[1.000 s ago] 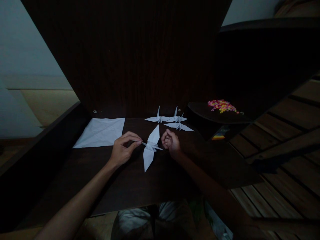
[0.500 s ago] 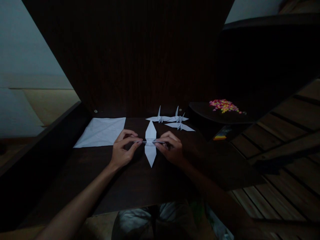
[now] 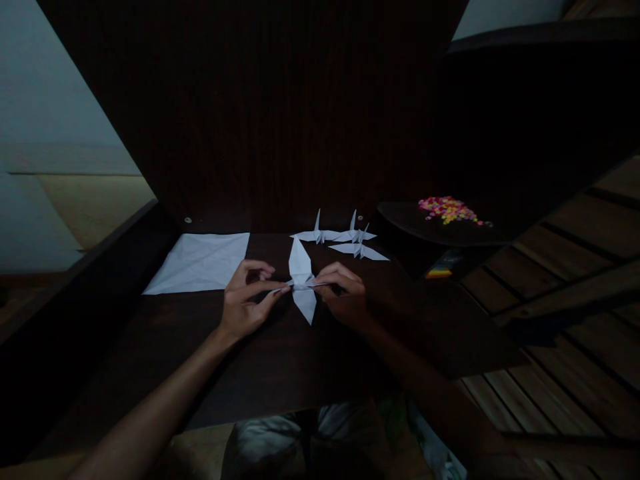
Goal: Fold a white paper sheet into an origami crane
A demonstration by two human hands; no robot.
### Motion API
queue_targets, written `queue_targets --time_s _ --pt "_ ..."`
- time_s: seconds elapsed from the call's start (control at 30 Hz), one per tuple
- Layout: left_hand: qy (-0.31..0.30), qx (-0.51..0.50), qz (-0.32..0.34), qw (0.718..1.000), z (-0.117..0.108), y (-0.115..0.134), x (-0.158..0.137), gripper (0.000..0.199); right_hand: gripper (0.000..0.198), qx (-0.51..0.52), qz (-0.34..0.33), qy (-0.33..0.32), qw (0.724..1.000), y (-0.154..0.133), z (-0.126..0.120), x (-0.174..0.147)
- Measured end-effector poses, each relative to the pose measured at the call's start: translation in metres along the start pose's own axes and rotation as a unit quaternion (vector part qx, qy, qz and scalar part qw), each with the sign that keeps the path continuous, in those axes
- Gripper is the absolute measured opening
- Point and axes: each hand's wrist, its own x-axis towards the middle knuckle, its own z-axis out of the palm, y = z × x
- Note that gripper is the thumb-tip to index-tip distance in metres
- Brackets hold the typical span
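Note:
A white paper crane (image 3: 302, 265) is held just above the dark table, its two wings pointing away from and toward me. My left hand (image 3: 246, 303) pinches the narrow point on its left side between thumb and index finger, the other fingers curled. On the right side, my right hand (image 3: 344, 293) pinches the opposite point, its fingertips close to the crane's middle. Three finished-looking paper cranes, among them a front one (image 3: 359, 251) and a left one (image 3: 319, 235), stand just beyond my right hand.
A creased white sheet of paper (image 3: 200, 262) lies flat on the table (image 3: 260, 380) at left. Small pink and yellow pieces (image 3: 450, 210) are heaped on a curved shelf (image 3: 400, 223) at right. A dark upright panel (image 3: 260, 120) closes off the back.
The crane has tilted in my hands: its far wing has swung slightly left, its near wing slightly right and up. Both hands keep their pinch on it.

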Motion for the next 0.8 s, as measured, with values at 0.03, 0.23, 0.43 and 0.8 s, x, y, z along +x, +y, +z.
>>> queue_targets --time_s 0.03,0.23,0.43,0.8 --pt "-0.001 -0.001 0.000 1.000 -0.0001 -0.0003 -0.0001 0.006 0.006 0.002 0.001 -0.001 1.000 0.0004 -0.0002 -0.0001" --pt "-0.001 -0.003 0.006 1.000 -0.0019 0.0017 0.0001 0.012 0.006 0.004 -0.004 0.007 1.000 0.0027 0.0000 -0.0010" --pt "0.012 0.002 0.048 0.999 -0.0023 0.0029 -0.0015 0.019 0.006 -0.005 0.006 0.013 1.000 0.0032 0.0004 -0.0005" --pt "0.026 -0.013 0.076 0.997 -0.0011 0.0028 -0.0008 0.011 0.006 0.009 0.030 0.002 1.000 0.0053 -0.0007 -0.0016"
